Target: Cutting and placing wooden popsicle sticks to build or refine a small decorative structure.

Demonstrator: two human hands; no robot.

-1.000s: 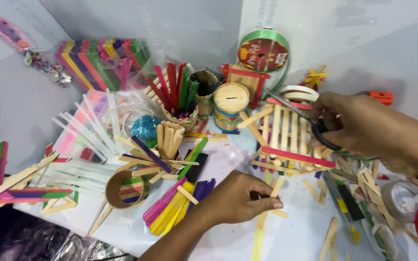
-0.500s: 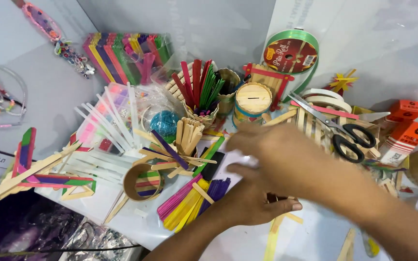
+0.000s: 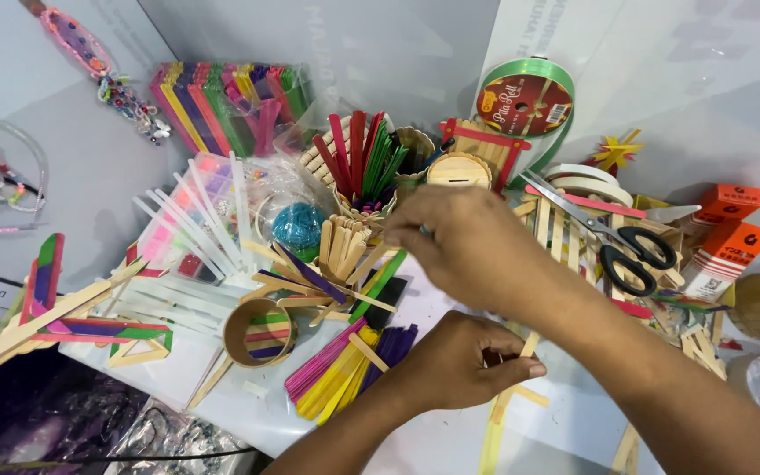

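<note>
Sticks are what both hands deal with now. My left hand point(image 3: 468, 369) lies low on the white table point(image 3: 565, 413), fingers curled and pressed down on a plain stick point(image 3: 503, 406) that points toward 6 o'clock; I judge it is pinned there so that it does not slide. A second plain stick point(image 3: 529, 345) shows just past the knuckles, at 1 o'clock from this hand.

My right hand point(image 3: 477, 246) is stretched across from 4 o'clock, over the middle of the table. Its fingertips are drawn together near the bundle of plain sticks point(image 3: 338, 244) and the small cup of red and green sticks point(image 3: 364, 163). Whether they pinch something I cannot tell, because the back of the hand covers them.

At 9 o'clock from the left hand lies a fan of pink, yellow and purple sticks point(image 3: 349, 365), spread flat so that each colour is easy to pick. Further at 9 o'clock stands a cardboard ring point(image 3: 259, 332) with striped sticks inside. A teal glitter ball point(image 3: 297, 224) sits at 9 o'clock from the right hand.

Scissors point(image 3: 613, 242) rest at 3 o'clock from the right hand, on a frame of sticks point(image 3: 565, 233), with the handles toward me, easy to grasp. A green ribbon roll point(image 3: 525, 101) leans on the wall at 12 o'clock, and orange boxes point(image 3: 732, 229) stand at the far right.
</note>
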